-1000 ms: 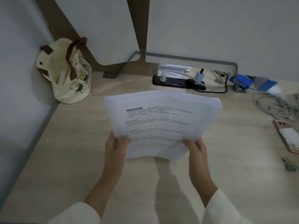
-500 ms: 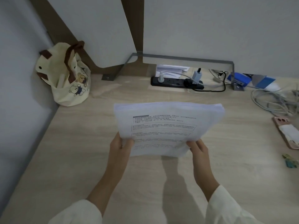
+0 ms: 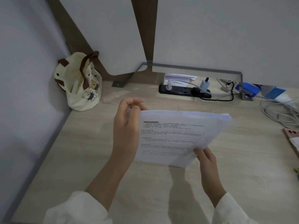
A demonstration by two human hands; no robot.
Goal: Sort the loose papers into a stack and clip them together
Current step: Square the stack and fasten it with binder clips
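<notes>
A stack of white printed papers [image 3: 174, 136] is held tilted above the wooden desk [image 3: 77, 159], printed side facing me, its sheets roughly aligned. My left hand [image 3: 127, 126] reaches up along the stack's left edge, and its fingertips pinch the top left corner. The lower right corner is gripped by my right hand [image 3: 207, 160]. A small green object [image 3: 296, 171] lies on the desk at the far right edge of view; I cannot tell whether it is a clip.
A cream tote bag [image 3: 80, 88] with bear prints sits in the back left corner. A black power strip [image 3: 178, 91] with plugs lies along the back wall. Grey cables [image 3: 278, 110], blue items [image 3: 249, 89] and a pink phone [image 3: 292, 138] crowd the right side.
My left hand has slid from the stack's lower left corner up to its top left corner. The stack shifted slightly right; my right hand kept its grip.
</notes>
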